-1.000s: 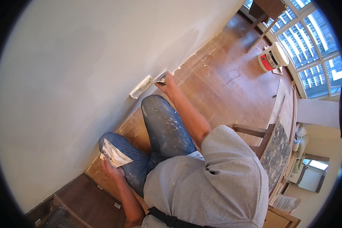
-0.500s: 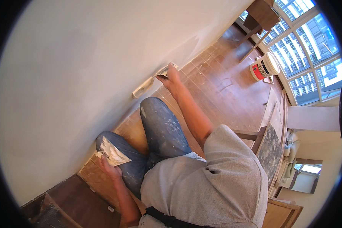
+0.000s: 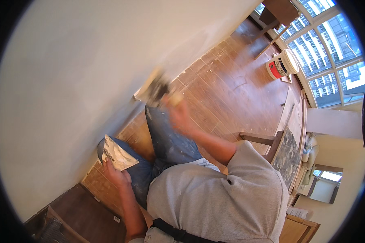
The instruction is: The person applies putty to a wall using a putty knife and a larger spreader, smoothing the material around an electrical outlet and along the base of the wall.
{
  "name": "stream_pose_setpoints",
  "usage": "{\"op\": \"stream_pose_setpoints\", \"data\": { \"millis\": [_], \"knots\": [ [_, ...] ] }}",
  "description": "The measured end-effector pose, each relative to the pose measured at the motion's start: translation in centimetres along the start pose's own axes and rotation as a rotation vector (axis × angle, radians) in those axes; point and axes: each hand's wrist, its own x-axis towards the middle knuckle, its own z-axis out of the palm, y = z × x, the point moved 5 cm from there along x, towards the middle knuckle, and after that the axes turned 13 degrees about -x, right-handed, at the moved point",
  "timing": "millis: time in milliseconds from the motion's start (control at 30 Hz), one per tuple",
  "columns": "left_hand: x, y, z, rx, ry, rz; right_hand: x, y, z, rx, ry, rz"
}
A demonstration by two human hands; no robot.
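Observation:
My left hand is closed on a scraper over my left thigh, its flat blade loaded with pale, creamy putty. My right hand, smeared by motion, grips a plastering trowel with a pale wide blade and a dark middle. That trowel is up near the foot of the white wall, just beyond my right knee; blur hides whether it touches the wall. Grey-white smears mark my jeans.
Brown tiled floor runs along the wall. A white bucket with a red label stands near the windows, by a wooden piece of furniture. A bench with a spattered top is at right, a dark brown panel at lower left.
My right hand has drawn the trowel back toward me and left, lifting and turning its blade from the wall's base. The left hand and its scraper have barely moved.

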Motion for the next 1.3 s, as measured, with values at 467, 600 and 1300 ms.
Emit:
{"op": "stream_pose_setpoints", "data": {
  "millis": [467, 600, 1300],
  "knots": [
    [-2.2, -1.6, 6.5, -0.213, 0.030, -0.039, -4.0, -0.1, 2.3, -0.435, -0.469, -0.705],
    [-2.5, 0.6, 8.4, -0.268, -0.335, -0.101, -0.7, 4.4, -1.4, -0.451, -0.236, -0.533],
    [-1.6, 0.5, -1.9, 0.164, 0.064, 0.115, 11.3, 22.4, 5.3, 0.601, 0.489, 0.557]
  ]
}}
